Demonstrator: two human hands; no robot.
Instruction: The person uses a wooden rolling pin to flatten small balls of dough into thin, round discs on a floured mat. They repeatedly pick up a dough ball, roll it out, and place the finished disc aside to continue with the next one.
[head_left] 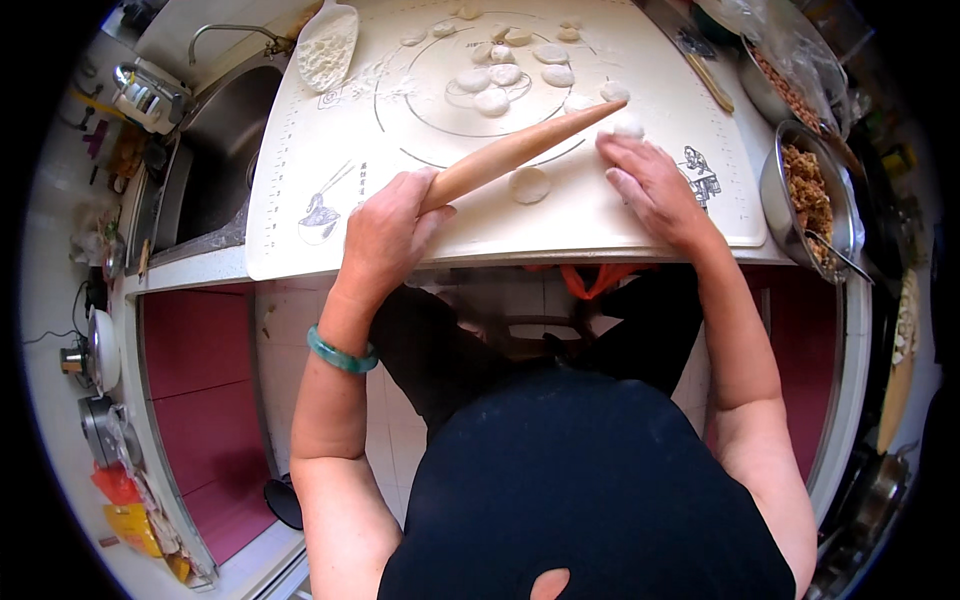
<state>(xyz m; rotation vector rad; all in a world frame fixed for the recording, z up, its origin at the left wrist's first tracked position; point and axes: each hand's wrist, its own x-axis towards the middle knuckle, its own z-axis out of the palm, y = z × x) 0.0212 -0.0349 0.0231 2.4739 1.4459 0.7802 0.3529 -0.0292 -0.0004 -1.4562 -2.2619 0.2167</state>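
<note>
the left hand is wrapped firmly around the thick end of the rolling pin, which slants across the mat with its thin end up and to the right. the right hand has its fingers loosely curled beside a pale dough piece; whether they pinch it, i cannot tell. a dough disc lies on the mat just below the pin, between the hands. the rolling looks to be in an early stage: many small floury rounds sit toward the far side, with no wide, thin sheet among them, and the filling sits in its bowl, apart from any dough.
</note>
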